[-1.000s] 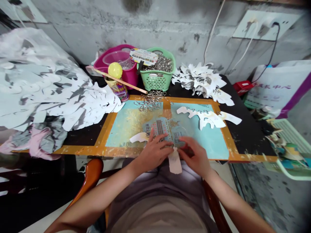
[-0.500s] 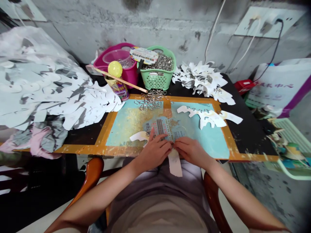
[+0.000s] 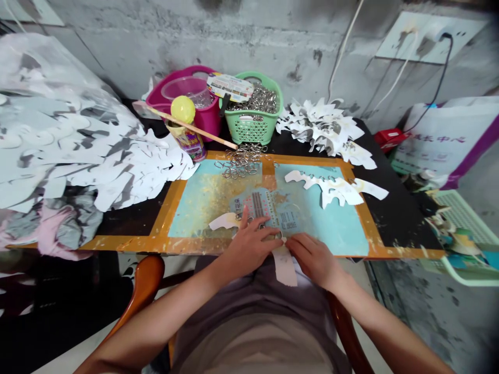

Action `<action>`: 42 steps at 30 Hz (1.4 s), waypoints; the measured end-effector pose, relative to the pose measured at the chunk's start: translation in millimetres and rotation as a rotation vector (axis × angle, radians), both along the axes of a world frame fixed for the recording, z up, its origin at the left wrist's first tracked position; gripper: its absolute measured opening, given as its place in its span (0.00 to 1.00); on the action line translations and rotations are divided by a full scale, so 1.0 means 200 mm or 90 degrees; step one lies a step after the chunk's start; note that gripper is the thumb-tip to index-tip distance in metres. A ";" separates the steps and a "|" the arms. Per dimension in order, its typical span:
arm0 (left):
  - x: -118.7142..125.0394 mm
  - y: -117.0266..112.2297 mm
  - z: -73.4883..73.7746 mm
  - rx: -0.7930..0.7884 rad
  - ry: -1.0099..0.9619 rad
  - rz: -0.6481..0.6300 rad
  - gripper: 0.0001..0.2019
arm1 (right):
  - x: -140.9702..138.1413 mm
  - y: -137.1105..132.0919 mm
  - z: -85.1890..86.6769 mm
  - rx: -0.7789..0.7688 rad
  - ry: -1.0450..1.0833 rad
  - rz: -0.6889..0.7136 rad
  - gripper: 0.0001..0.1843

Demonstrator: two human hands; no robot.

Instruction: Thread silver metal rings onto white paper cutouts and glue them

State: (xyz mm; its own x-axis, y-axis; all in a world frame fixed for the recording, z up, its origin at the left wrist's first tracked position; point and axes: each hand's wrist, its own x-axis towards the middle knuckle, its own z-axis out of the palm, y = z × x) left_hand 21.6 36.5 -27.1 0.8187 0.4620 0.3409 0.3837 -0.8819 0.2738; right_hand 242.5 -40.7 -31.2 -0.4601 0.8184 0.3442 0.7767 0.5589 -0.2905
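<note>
A white cut-out strip [image 3: 286, 267] with a jagged edge lies across the table's front edge, its lower end hanging over my lap. My left hand [image 3: 251, 244] covers its middle, outer fingers spread, index fingertip pressed on the strip; the thumb is hidden. My right hand [image 3: 312, 255] is closed in a pinch on the strip beside that fingertip. Small metal rings show by the left fingers. The strip's left end [image 3: 224, 221] sticks out past my left hand. Further right, another white cut-out [image 3: 331, 189] carries metal rings along its upper edge.
Loose metal clasps [image 3: 245, 161] lie before a green basket [image 3: 251, 127] full of similar ones. A magenta basket [image 3: 210, 117] and a can [image 3: 191, 143] with a stick across it stand left. White cut-outs [image 3: 109, 150] pile up left, with another stack [image 3: 323, 127] back right.
Both hands and the held strip have shifted slightly right and down. My right fingertips sit a little further from the left ones. The view has tilted slightly.
</note>
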 end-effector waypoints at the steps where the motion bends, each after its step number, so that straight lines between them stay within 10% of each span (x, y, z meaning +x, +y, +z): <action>1: 0.00 0.00 0.00 0.012 -0.002 -0.002 0.13 | 0.01 0.00 0.01 -0.015 0.042 0.000 0.13; 7: 0.00 0.00 -0.02 0.049 -0.027 -0.003 0.13 | 0.00 -0.03 0.06 -0.057 0.271 -0.067 0.17; 22: 0.00 0.00 0.02 -0.007 -0.030 0.011 0.12 | -0.04 -0.02 -0.01 -0.001 0.073 -0.012 0.29; 31: 0.02 0.05 0.10 -0.125 -0.035 0.060 0.13 | -0.04 0.00 0.06 -0.133 0.135 -0.036 0.25; 42: 0.10 0.17 0.19 -0.031 0.156 -0.124 0.08 | -0.04 -0.05 0.03 -0.151 0.165 -0.046 0.25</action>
